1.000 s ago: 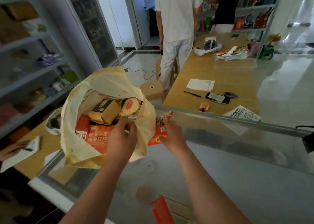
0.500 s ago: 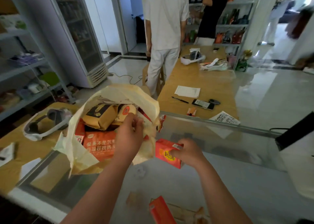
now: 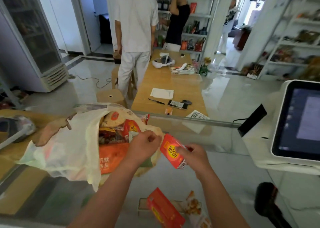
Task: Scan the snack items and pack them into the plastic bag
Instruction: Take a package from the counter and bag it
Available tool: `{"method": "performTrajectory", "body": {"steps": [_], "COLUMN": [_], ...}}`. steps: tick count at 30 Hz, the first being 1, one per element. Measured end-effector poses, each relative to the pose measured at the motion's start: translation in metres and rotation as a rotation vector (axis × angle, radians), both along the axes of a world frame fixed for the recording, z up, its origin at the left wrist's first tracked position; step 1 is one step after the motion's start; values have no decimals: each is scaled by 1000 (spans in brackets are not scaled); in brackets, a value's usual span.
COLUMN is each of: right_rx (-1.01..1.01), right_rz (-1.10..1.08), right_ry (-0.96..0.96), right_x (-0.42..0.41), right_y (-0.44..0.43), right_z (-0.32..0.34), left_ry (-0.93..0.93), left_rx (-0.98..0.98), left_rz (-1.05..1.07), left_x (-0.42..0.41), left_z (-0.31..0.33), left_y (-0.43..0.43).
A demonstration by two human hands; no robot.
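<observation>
A pale yellow plastic bag [image 3: 72, 151] lies open on the glass counter, its mouth facing right, with several snack packs inside. My left hand [image 3: 144, 145] pinches the bag's rim at the right side of the mouth. Just right of the bag, my right hand [image 3: 194, 156] grips a small orange-red snack box [image 3: 170, 150], held tilted a little above the counter. Another orange-red pack [image 3: 164, 209] lies on the counter near the bottom edge, beside a crumpled snack wrapper [image 3: 194, 208].
A white checkout screen [image 3: 297, 122] stands at the right, with a black handheld scanner [image 3: 270, 202] below it. Beyond the glass counter [image 3: 225, 167] runs a wooden table [image 3: 188, 87] with paper, pen and phone. A person in white [image 3: 135, 37] stands by a stool.
My right hand let go of the flat red packet at the bag and now holds the orange-red box, lifted toward the bag's mouth. The view has swung right, bringing the screen in.
</observation>
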State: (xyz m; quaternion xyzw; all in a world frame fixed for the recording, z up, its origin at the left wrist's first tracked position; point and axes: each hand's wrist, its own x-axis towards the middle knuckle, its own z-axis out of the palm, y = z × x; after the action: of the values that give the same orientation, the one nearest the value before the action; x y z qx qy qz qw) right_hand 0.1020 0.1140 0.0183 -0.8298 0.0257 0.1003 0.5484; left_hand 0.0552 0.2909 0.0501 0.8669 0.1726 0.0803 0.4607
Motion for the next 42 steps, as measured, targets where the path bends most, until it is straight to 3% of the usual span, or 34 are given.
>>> {"method": "performTrajectory", "body": {"steps": [3, 7, 10, 15, 18, 22, 25, 31, 36, 39, 42], "right_rx": [81, -30, -201, -261, -166, 522, 663, 502, 417, 360, 40], "right_rz": [-125, -163, -51, -78, -110, -226, -275, -208, -88, -36, -3], "right_ry": [-22, -278, -587, -701, -607, -85, -75, -56, 27, 27, -185], "right_x": [-13, -37, -52, -64, -69, -74, -69, -51, -40, -35, -26], "right_y": [-4, -10, -21, -52, -74, -96, -116, -170, -201, -210, -220], "right_z": [8, 30, 36, 37, 32, 32, 28, 13, -4, -10, -8], "left_ry": [180, 377, 331, 269, 188, 77, 64, 132, 358, 275, 157], "left_rx": [-80, -531, -834, -1117, -1139, -1177, -1183, -679, -358, -397, -494], "left_rz": [-78, -142, -190, -303, -247, -208, -264, -266, -626, -537, -360], "left_x": [-6, -7, 0, 2, 4, 6, 6, 15, 21, 20, 21], "left_z": [-5, 1, -2, -9, -13, -21, -26, -35, -38, -50, -63], "left_y": [-12, -36, -57, -92, -115, -149, -168, -175, -196, -214, -226]}}
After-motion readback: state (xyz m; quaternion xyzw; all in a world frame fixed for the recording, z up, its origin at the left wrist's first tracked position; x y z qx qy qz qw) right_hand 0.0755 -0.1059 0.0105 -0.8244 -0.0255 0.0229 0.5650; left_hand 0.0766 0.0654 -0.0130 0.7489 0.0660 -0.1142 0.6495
